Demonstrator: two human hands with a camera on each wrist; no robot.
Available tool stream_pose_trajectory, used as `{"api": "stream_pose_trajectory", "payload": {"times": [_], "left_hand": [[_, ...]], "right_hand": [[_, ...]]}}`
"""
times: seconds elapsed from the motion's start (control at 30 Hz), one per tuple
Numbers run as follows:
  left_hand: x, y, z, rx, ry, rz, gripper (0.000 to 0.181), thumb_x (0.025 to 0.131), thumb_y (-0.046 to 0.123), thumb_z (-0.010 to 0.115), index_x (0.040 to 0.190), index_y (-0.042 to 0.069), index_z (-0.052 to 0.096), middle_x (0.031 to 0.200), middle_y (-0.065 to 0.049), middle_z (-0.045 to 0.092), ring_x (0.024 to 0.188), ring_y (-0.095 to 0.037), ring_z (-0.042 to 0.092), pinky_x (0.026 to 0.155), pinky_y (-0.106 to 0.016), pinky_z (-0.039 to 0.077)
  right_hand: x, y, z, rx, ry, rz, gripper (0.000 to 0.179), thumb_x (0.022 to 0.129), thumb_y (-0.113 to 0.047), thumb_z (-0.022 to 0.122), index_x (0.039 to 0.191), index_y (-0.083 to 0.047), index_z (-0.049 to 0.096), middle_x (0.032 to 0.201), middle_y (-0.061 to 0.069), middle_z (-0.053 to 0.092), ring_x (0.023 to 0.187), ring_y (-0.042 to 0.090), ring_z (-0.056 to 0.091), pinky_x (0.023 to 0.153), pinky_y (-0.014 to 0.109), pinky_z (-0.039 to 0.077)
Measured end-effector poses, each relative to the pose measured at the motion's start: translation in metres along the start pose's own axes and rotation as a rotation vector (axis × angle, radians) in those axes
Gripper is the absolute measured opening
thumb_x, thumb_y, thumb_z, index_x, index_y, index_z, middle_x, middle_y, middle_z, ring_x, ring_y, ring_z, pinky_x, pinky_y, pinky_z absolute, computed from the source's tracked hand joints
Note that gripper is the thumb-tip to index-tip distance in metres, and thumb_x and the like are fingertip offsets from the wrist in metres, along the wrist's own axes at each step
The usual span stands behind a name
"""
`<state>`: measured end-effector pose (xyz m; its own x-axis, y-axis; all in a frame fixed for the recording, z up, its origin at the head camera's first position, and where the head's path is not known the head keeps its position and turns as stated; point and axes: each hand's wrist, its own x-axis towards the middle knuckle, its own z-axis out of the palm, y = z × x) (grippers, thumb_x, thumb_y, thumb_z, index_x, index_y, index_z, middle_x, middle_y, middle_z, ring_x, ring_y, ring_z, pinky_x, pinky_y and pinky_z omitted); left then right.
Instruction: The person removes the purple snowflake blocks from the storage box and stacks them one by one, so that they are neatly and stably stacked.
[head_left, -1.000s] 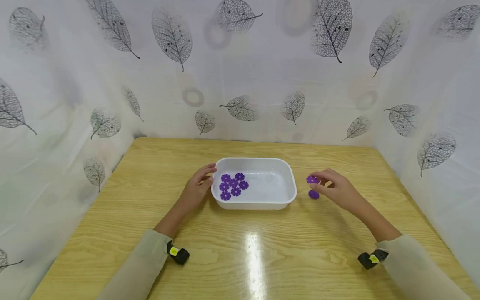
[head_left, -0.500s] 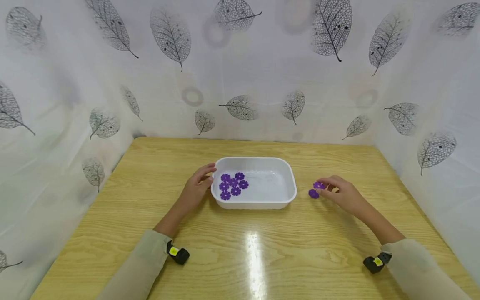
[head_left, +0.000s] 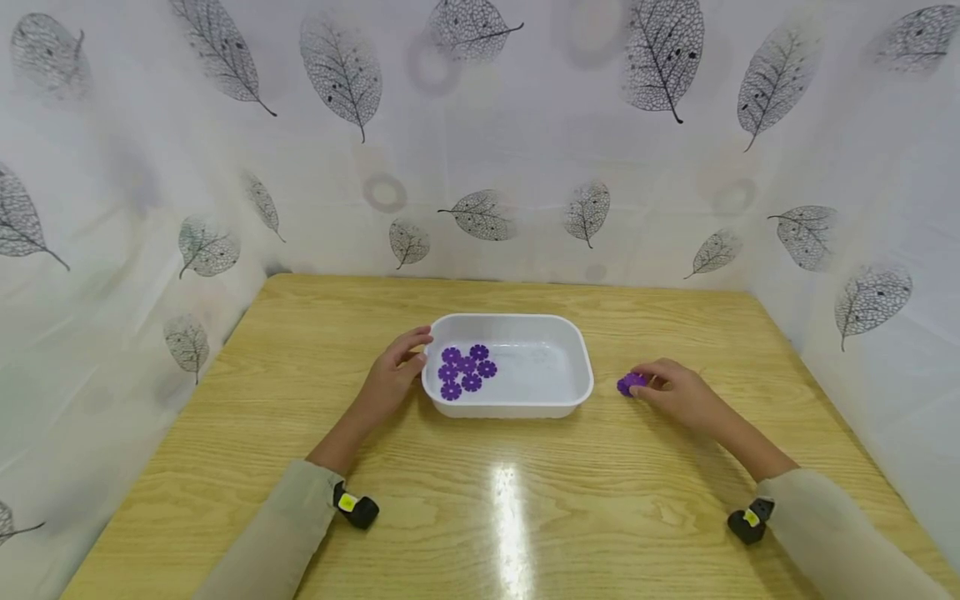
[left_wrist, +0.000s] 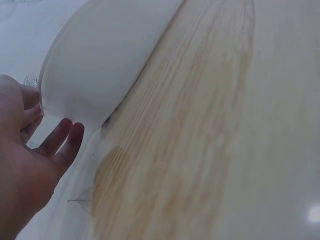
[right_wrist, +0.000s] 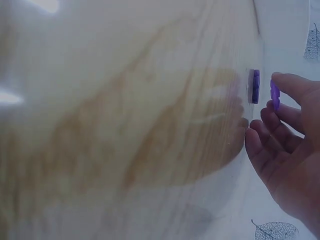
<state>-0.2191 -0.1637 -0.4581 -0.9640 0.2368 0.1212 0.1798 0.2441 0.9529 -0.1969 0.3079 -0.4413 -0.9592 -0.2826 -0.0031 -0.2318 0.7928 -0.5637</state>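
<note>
A white plastic tub [head_left: 525, 411] stands mid-table. Several purple notched snowflake discs [head_left: 467, 365] lie in its left part. My left hand [head_left: 390, 375] holds the tub's left rim, and in the left wrist view its fingertips [left_wrist: 76, 131] touch the outer wall. Right of the tub, my right hand [head_left: 678, 396] pinches a purple snowflake disc [right_wrist: 275, 95] between thumb and finger. Just beside it, another purple disc [right_wrist: 256, 86] lies on the table. From the head view these two discs overlap into one purple patch.
The wood-grain table [head_left: 420, 517] reaches back to a pale curtain [head_left: 525, 150] printed with leaves, which also hangs at both sides. Black wrist cameras [head_left: 356, 506] sit at both cuffs. Bright light reflects off the table's front.
My right hand first drew its pinched disc right and nearer, away from above the tub's side, then lowered it beside the disc on the table. The left hand and tub stay in place.
</note>
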Motion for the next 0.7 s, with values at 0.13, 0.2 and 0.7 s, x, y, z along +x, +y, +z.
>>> {"api": "stream_pose_trajectory", "payload": {"times": [0.13, 0.2, 0.7], "left_hand": [[-0.001, 0.0, -0.0003, -0.003, -0.002, -0.005, 0.038, 0.107, 0.016, 0.047, 0.143, 0.006, 0.053, 0.161, -0.005, 0.037, 0.129, -0.036, 0.054, 0.098, -0.033, 0.054], [-0.0011, -0.0002, -0.0003, -0.008, -0.004, -0.008, 0.038, 0.107, 0.016, 0.047, 0.143, 0.006, 0.053, 0.161, -0.004, 0.037, 0.128, -0.035, 0.054, 0.096, -0.03, 0.055], [-0.0016, 0.0016, 0.0001, 0.003, -0.005, -0.002, 0.038, 0.108, 0.017, 0.047, 0.143, 0.006, 0.053, 0.161, -0.002, 0.037, 0.128, -0.034, 0.055, 0.097, -0.029, 0.054]], "right_hand": [[0.0016, 0.0, 0.0017, -0.011, -0.009, 0.0, 0.043, 0.097, -0.028, 0.069, 0.127, 0.003, 0.065, 0.104, 0.011, 0.065, 0.088, 0.018, 0.057, 0.071, 0.026, 0.05], [0.0025, 0.0004, 0.0027, -0.025, -0.013, -0.002, 0.043, 0.097, -0.028, 0.069, 0.127, 0.003, 0.065, 0.103, 0.01, 0.064, 0.087, 0.017, 0.056, 0.07, 0.026, 0.049], [0.0051, 0.0021, 0.0065, -0.099, -0.023, -0.018, 0.043, 0.097, -0.031, 0.069, 0.126, 0.0, 0.066, 0.101, 0.006, 0.062, 0.084, 0.016, 0.051, 0.07, 0.028, 0.045]]}}
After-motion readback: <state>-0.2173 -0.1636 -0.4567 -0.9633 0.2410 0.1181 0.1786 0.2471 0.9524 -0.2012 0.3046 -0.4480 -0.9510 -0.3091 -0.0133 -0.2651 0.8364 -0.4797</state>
